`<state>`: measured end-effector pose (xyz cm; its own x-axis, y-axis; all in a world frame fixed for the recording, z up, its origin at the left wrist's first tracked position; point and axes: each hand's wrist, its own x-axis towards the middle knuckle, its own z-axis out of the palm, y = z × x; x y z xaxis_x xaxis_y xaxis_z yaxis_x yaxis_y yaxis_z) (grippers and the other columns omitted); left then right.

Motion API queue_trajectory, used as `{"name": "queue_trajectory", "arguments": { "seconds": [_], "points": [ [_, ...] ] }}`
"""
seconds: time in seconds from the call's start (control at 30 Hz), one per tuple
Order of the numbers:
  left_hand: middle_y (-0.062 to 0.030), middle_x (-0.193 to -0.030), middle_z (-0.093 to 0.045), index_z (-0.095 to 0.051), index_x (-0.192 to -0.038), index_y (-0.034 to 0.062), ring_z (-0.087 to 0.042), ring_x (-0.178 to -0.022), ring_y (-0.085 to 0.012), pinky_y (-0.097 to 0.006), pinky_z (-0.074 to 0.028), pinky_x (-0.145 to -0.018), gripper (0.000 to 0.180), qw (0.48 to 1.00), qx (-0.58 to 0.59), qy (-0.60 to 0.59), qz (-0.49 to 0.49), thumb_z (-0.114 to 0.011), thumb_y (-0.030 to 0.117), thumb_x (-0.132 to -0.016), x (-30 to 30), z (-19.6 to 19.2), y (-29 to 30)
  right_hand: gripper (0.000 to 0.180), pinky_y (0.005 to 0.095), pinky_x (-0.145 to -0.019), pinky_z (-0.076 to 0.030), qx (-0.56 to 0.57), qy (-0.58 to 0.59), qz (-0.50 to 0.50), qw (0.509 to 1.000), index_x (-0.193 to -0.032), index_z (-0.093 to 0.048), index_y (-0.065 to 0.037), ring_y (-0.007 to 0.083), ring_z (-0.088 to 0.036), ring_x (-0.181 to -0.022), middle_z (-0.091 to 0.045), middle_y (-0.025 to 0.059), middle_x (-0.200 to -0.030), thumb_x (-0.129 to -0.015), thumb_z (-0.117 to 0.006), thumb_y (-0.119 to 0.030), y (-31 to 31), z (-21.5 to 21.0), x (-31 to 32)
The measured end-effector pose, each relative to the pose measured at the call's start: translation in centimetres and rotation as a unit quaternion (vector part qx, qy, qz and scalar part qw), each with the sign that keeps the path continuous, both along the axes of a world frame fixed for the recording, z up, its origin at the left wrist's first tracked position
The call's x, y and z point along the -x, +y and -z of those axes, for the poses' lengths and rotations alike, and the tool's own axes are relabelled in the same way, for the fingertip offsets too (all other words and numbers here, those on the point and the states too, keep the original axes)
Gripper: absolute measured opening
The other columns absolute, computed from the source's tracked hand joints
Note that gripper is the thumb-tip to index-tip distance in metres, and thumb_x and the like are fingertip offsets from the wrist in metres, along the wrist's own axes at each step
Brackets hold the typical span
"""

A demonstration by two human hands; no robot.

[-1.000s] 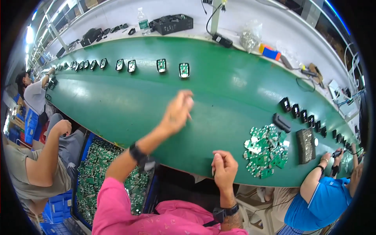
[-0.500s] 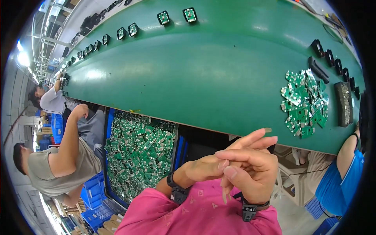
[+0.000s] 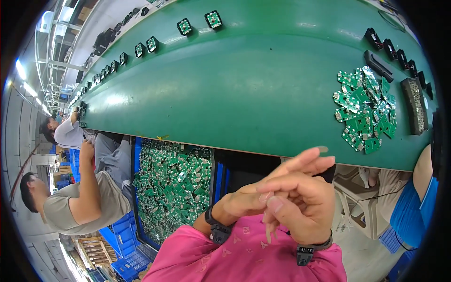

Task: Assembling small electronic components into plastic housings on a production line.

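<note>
My two hands are together in front of my pink top, near the table's front edge. My left hand reaches across to the right, with some fingers stretched out beyond the other hand. My right hand is curled against it, thumb and forefinger closed about the left thumb area. No part or tool shows in either hand, though the overlapping fingers hide some of the space between them. A heap of green circuit boards lies on the green table to the right.
Left of me stands a blue bin full of circuit boards. Black housings with boards line the table's far side. More black housings, a black tool-like piece and a dark block lie right. Co-workers sit on both sides.
The view has shifted slightly, so the table and heap appear a little differently placed. My hands stay joined in nearly the same pose. The nearest co-worker's raised hand on the left has moved lower.
</note>
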<state>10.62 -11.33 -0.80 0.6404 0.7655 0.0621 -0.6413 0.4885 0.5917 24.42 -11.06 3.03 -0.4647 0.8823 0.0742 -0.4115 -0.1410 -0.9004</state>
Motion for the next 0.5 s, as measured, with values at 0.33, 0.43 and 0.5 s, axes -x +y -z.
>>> {"name": "queue_trajectory", "arguments": {
  "seconds": [0.33, 0.43, 0.5],
  "points": [
    [-0.0275, -0.124, -0.061, -0.055, -0.129, -0.0078, -0.056, -0.124, -0.0403, -0.051, -0.032, -0.113, 0.056, 0.912, -0.212, 0.328, -0.129, -0.063, 0.032, -0.091, 1.1, -3.9, 0.7, 0.072, 0.0340, -0.086, -0.053, 0.192, 0.231, -0.074, 0.951, -0.122, -0.054, 0.017, 0.0289, -0.067, -0.098, -0.067, 0.0240, -0.106, -0.099, -0.047, -0.050, -2.6, 7.4, 0.0],
    [-0.0192, -0.115, -0.069, -0.066, -0.115, -0.0040, -0.066, -0.109, -0.0288, -0.042, -0.040, -0.107, 0.030, 0.900, -0.271, 0.300, -0.165, -0.062, 0.010, -0.088, 0.8, -3.6, 0.9, 0.072, 0.0331, -0.099, -0.046, 0.199, 0.201, -0.112, 0.953, -0.119, -0.059, 0.016, 0.0291, -0.059, -0.117, -0.065, 0.0247, -0.118, -0.100, -0.047, -0.053, -3.0, 7.7, -1.1],
    [-0.0184, -0.114, -0.069, -0.066, -0.114, -0.0041, -0.066, -0.108, -0.0284, -0.041, -0.042, -0.105, 0.029, 0.906, -0.257, 0.296, -0.161, -0.061, 0.009, -0.088, 0.5, -3.7, 0.9, 0.069, 0.0335, -0.099, -0.047, 0.176, 0.189, -0.098, 0.961, -0.117, -0.061, 0.015, 0.0290, -0.060, -0.115, -0.065, 0.0247, -0.119, -0.100, -0.047, -0.051, -2.9, 7.8, -1.3]
  ]
}}
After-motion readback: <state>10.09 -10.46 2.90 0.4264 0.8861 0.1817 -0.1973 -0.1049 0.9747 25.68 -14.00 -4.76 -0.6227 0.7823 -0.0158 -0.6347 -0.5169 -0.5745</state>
